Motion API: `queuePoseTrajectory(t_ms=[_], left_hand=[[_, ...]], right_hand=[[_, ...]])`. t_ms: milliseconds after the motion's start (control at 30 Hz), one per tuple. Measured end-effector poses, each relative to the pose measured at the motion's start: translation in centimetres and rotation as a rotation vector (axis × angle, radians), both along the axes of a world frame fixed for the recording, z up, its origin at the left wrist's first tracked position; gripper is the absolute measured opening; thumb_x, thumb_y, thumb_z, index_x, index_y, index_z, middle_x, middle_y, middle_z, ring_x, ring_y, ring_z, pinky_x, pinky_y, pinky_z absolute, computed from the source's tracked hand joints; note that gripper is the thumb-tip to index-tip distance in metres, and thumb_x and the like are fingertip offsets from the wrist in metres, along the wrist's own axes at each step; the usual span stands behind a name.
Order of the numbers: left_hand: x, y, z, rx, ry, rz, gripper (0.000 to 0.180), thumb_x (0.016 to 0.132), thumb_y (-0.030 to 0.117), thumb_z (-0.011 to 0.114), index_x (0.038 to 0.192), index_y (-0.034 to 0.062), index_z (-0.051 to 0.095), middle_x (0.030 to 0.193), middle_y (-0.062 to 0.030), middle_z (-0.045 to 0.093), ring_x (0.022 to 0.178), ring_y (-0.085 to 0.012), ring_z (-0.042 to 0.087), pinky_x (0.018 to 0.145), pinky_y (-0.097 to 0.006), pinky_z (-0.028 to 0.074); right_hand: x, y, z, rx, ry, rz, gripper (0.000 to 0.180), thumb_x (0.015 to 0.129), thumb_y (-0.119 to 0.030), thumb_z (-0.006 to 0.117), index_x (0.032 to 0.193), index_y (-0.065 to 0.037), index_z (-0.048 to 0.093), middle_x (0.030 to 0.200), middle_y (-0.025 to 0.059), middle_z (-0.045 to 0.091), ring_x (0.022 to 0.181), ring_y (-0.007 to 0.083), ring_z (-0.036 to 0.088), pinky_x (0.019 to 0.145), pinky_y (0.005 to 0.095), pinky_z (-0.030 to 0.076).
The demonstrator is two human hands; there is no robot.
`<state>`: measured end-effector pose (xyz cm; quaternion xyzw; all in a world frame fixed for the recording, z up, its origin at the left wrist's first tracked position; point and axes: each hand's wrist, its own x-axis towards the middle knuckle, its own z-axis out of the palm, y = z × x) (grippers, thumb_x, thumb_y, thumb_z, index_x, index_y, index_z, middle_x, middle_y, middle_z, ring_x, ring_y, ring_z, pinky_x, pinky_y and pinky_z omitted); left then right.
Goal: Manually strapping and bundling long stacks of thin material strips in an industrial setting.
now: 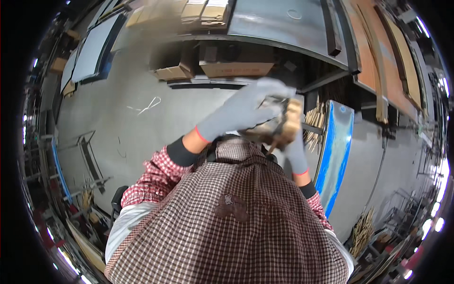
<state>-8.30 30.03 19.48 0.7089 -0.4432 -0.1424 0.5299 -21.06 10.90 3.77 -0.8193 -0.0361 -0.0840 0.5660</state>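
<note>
Both hands wear grey gloves with red cuff edges. Just in front of my chest they hold a blocky bundle (288,120), tan and ridged at its right end and dark grey on its face. Motion blur hides its exact kind. My left hand (255,106) reaches over it from the left, fingers curled round its upper part. On the bundle's right side is my right hand (295,152), closed against it, with most of its fingers hidden behind it.
Ahead stands a metal-topped workbench (283,23), with cardboard boxes (236,68) on the shelf below. Paper stacks (203,12) lie on top. A blue-edged metal panel (336,146) is at my right, by wooden sticks (314,123). A white cord loop (150,105) lies on the floor.
</note>
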Motion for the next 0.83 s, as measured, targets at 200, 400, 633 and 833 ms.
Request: queuePoseTrajectory(t_ms=[200, 400, 633, 833], left_hand=[[-4.3, 4.7, -14.8, 0.135, 0.339, 0.512, 0.032, 0.095, 0.026, 0.056, 0.107, -0.0011, 0.066, 0.102, -0.0145, 0.067, 0.095, -0.0229, 0.063, 0.088, -0.033, 0.049], [-7.4, 14.1, -16.1, 0.07, 0.425, 0.898, 0.033, 0.097, 0.026, 0.053, 0.113, -0.0003, 0.066, 0.105, -0.0135, 0.067, 0.099, -0.0216, 0.062, 0.092, -0.032, 0.047], [-6.2, 22.3, -12.8, 0.117, -0.442, 1.519, 0.019, 0.076, 0.019, 0.063, 0.092, 0.0087, 0.066, 0.092, -0.0118, 0.064, 0.084, -0.032, 0.06, 0.073, -0.043, 0.047], [-2.0, 25.5, -16.5, 0.132, -0.059, 1.153, 0.033, 0.085, 0.039, 0.063, 0.097, 0.008, 0.062, 0.085, -0.0091, 0.06, 0.08, -0.0274, 0.058, 0.072, -0.041, 0.045]], right_hand=[[4.3, 6.5, -4.9, 0.062, -0.317, 0.221, 0.036, 0.073, -0.008, 0.073, 0.105, 0.002, 0.061, 0.104, 0.0177, 0.063, 0.097, 0.0277, 0.062, 0.087, 0.0355, 0.051], [8.9, 16.1, 0.0, 0.634, 0.572, 0.796, 0.038, 0.071, -0.007, 0.078, 0.104, 0.002, 0.059, 0.092, 0.0045, 0.066, 0.083, 0.0135, 0.062, 0.077, 0.0278, 0.053], [22.8, 28.9, -8.9, 0.122, -0.004, 1.132, 0.092, 0.059, -0.037, 0.086, 0.132, 0.002, 0.045, 0.132, 0.0153, 0.05, 0.12, 0.0255, 0.05, 0.106, 0.0349, 0.038], [46.7, 45.1, -2.0, 0.127, -0.27, 1.209, 0.094, 0.074, -0.032, 0.071, 0.148, 0.001, 0.024, 0.136, 0.0107, 0.043, 0.12, 0.0212, 0.046, 0.107, 0.0331, 0.036]])
